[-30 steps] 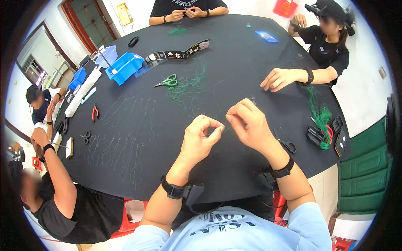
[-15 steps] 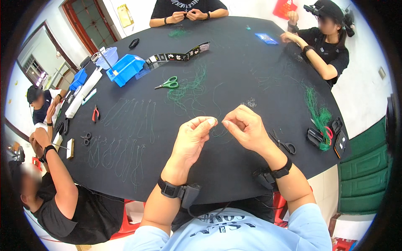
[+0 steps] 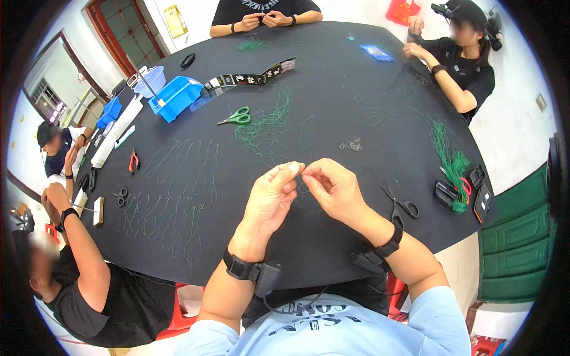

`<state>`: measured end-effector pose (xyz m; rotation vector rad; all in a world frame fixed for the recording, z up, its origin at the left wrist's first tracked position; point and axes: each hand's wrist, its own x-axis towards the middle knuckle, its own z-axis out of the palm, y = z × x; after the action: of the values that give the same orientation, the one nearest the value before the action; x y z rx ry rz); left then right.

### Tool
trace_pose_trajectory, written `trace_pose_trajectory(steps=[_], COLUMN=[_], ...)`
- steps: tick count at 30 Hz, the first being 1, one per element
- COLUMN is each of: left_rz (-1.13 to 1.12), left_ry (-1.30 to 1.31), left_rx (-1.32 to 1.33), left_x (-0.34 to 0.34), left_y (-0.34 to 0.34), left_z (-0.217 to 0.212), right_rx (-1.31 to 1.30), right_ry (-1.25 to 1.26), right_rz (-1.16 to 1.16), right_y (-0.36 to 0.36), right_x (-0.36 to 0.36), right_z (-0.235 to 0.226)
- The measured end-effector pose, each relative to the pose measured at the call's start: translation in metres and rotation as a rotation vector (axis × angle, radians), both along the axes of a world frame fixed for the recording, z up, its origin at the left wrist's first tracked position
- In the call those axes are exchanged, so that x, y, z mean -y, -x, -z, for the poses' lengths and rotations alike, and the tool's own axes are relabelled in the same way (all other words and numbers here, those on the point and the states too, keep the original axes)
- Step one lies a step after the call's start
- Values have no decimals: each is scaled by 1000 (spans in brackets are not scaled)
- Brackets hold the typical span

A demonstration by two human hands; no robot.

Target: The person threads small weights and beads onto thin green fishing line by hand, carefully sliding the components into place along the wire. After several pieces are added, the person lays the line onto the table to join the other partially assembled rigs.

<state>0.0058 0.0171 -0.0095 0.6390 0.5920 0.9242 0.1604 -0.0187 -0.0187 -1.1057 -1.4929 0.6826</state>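
1. Pinched fingertips of left hand and right hand meet on a thin green thread.
2. Thread sits between both grips, above the black surface; scissors lie nearer the right.

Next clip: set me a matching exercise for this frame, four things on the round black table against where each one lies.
Things:
1. green-handled scissors
2. black-handled scissors
3. blue bin
4. red-handled pliers

Places:
A. just right of the right hand
B. far left of the table, next to a clear plastic tub
C. left side, beside the rows of laid-out green cord loops
D. mid-table, at the left edge of the loose green cord tangle

Pairs: 1-D, 2-A, 3-B, 4-C
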Motion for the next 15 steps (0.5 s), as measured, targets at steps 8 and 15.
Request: trace_pose_trajectory(steps=[8,15], left_rz=[-223,-316], left_ry=[-330,-558], left_rx=[-478,-742], left_x=[5,5], left_y=[-9,-11], left_z=[7,8], right_rx=[274,535], right_ry=[-218,-327], right_rz=[53,87], right_y=[-1,-6], right_x=[6,10], right_z=[-12,-27])
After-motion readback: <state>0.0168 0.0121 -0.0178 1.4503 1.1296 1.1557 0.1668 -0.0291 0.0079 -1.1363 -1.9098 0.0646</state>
